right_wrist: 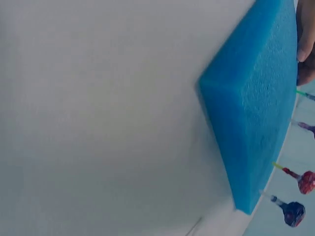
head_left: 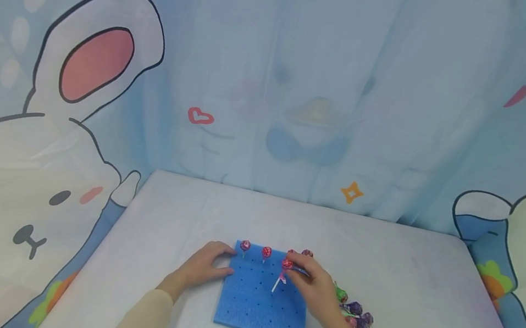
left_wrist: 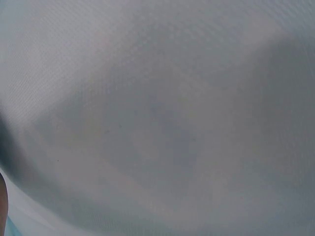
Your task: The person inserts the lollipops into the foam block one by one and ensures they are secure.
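Observation:
A blue foam board (head_left: pixel 264 308) with rows of small holes lies on the table. Several wrapped lollipops stand along its far edge, among them a red and purple one (head_left: pixel 245 245) and a red one (head_left: pixel 266 252). My right hand (head_left: pixel 318 289) pinches a red lollipop (head_left: pixel 287 264) by its head above the board, its white stick slanting down. Against the board's left edge rest the fingertips and thumb of my left hand (head_left: pixel 204 263). In the right wrist view, lollipops such as the dark blue one (right_wrist: pixel 294 214) stick out of the foam.
To the right of the board lies a loose pile of lollipops, with a green one (head_left: pixel 340 294) and a purple one (head_left: pixel 364 323). A white cloth (head_left: pixel 382 246) covers the table. Behind hangs a blue printed curtain (head_left: pixel 258 47). The left wrist view is mostly blurred pale fabric.

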{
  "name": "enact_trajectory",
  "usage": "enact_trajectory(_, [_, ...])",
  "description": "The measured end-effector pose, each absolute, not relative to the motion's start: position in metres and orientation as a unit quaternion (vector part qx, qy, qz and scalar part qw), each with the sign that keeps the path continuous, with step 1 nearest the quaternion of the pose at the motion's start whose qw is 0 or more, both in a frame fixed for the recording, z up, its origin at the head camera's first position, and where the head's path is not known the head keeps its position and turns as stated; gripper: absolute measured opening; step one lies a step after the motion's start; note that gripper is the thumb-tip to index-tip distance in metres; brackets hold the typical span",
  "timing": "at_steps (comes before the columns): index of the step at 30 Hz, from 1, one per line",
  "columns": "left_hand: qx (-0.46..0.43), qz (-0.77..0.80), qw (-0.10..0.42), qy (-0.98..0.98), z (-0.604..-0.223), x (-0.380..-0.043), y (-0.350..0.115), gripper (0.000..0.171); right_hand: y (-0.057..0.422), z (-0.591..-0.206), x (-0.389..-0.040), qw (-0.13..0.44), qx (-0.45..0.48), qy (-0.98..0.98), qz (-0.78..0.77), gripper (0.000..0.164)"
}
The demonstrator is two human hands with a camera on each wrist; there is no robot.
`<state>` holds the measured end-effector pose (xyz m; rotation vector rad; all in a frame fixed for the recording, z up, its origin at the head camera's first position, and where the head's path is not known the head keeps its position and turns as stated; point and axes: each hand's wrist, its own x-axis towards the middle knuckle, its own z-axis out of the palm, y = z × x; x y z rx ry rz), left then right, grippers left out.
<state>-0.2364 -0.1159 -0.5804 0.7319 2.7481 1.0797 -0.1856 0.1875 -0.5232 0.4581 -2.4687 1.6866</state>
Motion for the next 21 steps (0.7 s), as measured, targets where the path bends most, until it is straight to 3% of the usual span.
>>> enact_trajectory(9, [0.237,0.351,0.052,0.905,-0.580,-0.238,-0.116,0.045,0.163,-0.531,-0.187,0.167,0.160,-0.856,0.463,0.033])
enact_trajectory(21, [0.241,0.354,0.050,0.902,-0.579,-0.235,-0.115,0.044,0.145,-0.538,-0.191,0.181,0.133,-0.882,0.413,0.032])
